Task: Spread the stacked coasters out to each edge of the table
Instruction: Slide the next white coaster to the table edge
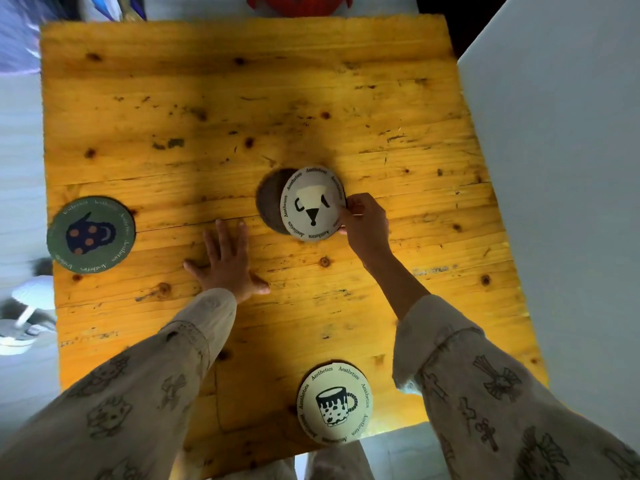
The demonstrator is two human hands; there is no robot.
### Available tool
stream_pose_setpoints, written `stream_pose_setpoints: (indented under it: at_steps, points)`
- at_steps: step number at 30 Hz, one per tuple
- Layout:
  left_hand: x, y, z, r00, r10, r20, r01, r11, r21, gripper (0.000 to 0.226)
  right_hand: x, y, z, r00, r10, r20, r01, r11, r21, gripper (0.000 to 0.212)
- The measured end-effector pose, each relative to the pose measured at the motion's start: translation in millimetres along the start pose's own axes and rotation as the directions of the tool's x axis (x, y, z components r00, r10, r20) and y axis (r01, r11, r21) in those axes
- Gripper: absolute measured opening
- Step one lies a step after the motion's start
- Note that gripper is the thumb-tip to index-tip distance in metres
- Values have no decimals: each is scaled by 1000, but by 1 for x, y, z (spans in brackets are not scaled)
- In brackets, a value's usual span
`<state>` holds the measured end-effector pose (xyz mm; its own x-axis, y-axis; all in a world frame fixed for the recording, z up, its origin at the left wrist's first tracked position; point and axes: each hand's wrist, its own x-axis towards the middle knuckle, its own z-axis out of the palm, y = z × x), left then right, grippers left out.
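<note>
A yellow wooden table (242,109) fills the view. Near its middle my right hand (365,223) pinches the right rim of a cream coaster with a cup drawing (310,204) and tilts it up. Under it shows a dark round patch (270,202); I cannot tell whether that is another coaster or a shadow. My left hand (227,263) lies flat on the wood, fingers spread, holding nothing. A green coaster (90,234) lies at the left edge. A cream coaster with a spotted mug (334,405) lies at the near edge.
A white panel (561,168) stands along the table's right side. Something red (298,5) sits beyond the far edge. Blurred white objects (27,306) lie on the floor at the left.
</note>
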<state>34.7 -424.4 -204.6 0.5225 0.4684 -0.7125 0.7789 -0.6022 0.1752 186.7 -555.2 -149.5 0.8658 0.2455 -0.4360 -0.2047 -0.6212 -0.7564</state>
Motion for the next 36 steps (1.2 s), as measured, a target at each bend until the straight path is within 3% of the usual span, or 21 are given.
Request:
stream_pose_setpoints:
  at_steps: [4, 7, 9, 11, 14, 17, 20, 23, 26, 36]
  points:
    - [-6, 13, -2, 998, -48, -29, 47, 999, -18, 122, -3, 33, -55, 999, 7, 38, -7, 1000, -7, 17]
    - [-12, 36, 0, 997, -70, -45, 68, 997, -44, 107, 1, 63, -93, 995, 100, -17, -99, 993, 64, 19]
    - [-19, 61, 10, 991, 26, -132, -35, 997, -67, 92, 5, 82, -114, 979, 201, -45, -185, 954, 234, 17]
    - [-27, 91, 26, 951, 190, -244, -202, 979, -25, 78, 8, 100, -128, 970, 229, -80, -199, 940, 279, 15]
    - [-31, 147, 52, 858, 414, -305, -397, 910, 118, 66, 9, 127, -143, 989, 17, -149, -39, 989, -140, 22]
    - [-24, 202, 74, 832, 473, -291, -443, 881, 165, 69, 16, 157, -159, 972, -152, -177, 49, 876, -480, 31]
    - [-14, 244, 89, 832, 433, -346, -393, 901, 183, 85, 24, 190, -180, 964, -262, -54, 150, 697, -701, 53]
    - [-5, 263, 96, 832, 384, -401, -357, 923, 142, 87, 28, 214, -191, 931, -357, 75, 285, 583, -761, 60]
    - [5, 265, 95, 812, 411, -414, -407, 908, 105, 80, 29, 222, -189, 926, -362, 102, 292, 518, -804, 60]
    - [47, 294, 69, 766, 545, -340, -547, 831, 101, 79, 31, 227, -189, 923, -367, 114, 298, 495, -816, 61]
